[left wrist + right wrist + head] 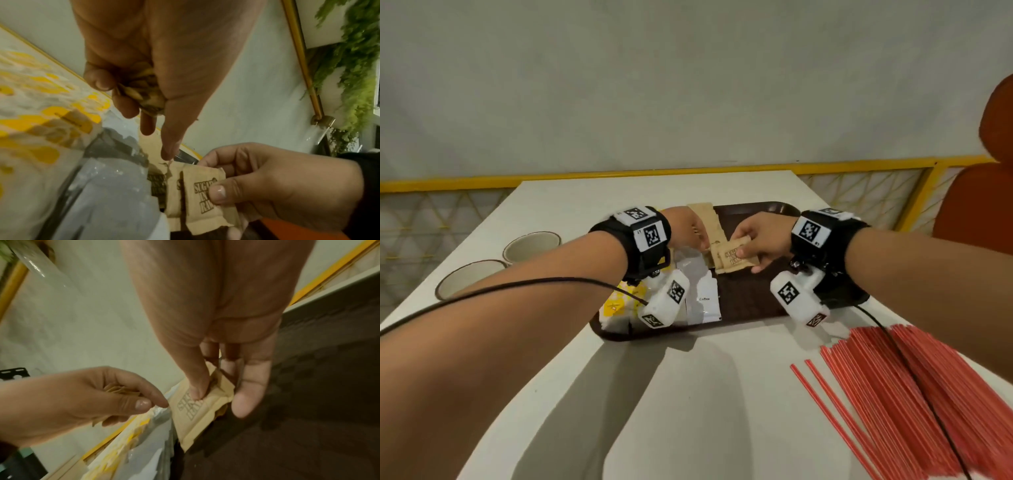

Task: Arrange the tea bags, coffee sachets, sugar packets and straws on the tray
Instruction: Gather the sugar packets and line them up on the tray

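A dark brown tray (750, 294) lies mid-table. On its left side lie yellow-printed tea bags (619, 303) and white coffee sachets (703, 301). Brown sugar packets (732, 262) lie overlapped further back. My right hand (744, 251) pinches the top sugar packet (205, 194) between thumb and fingers, low over the tray. My left hand (700, 245) is just left of it, its curled fingers gripping a small bunch of sugar packets (141, 94), the index finger pointing down at the row. Red straws (911, 394) lie heaped on the table at the near right.
Two empty cream cups (532, 245) (470, 277) stand at the table's left edge. An orange chair (983, 192) is at the far right, and a yellow railing (688, 171) runs behind the table. The right half of the tray is bare.
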A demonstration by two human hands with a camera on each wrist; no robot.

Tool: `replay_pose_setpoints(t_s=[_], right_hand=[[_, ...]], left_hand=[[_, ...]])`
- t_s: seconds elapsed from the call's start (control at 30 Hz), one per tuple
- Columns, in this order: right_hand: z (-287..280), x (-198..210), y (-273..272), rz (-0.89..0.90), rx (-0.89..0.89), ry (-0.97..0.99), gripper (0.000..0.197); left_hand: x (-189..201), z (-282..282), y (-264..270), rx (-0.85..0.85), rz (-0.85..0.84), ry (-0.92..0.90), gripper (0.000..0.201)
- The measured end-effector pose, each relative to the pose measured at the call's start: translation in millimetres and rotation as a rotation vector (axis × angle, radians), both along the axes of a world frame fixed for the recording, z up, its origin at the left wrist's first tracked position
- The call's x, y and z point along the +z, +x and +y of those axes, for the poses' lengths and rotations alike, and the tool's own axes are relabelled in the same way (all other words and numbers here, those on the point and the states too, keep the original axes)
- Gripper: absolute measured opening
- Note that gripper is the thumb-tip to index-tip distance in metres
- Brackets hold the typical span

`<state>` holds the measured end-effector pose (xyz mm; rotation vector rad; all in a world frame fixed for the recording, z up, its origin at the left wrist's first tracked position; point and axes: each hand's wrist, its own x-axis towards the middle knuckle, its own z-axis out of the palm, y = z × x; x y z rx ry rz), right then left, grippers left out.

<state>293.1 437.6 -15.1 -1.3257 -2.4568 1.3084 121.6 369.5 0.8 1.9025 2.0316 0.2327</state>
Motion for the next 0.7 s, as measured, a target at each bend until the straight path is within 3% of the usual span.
replay_pose_setpoints(t_s=[0.3, 0.53, 0.7], right_hand=[[19, -18, -19, -0.015, -0.002, -0.036, 0.015], [20, -20, -23, 0.007, -0.120, -0.001, 0.026], [16, -20, -19, 0.038, -0.153, -0.097, 0.031]], left_hand=[[-14, 36, -1, -0.067, 0.155, -0.028, 0.013], [-23, 44, 0, -0.064, 0.195, -0.015, 0.009], [-24, 45, 2, -0.073, 0.201, -0.011, 0.009]])
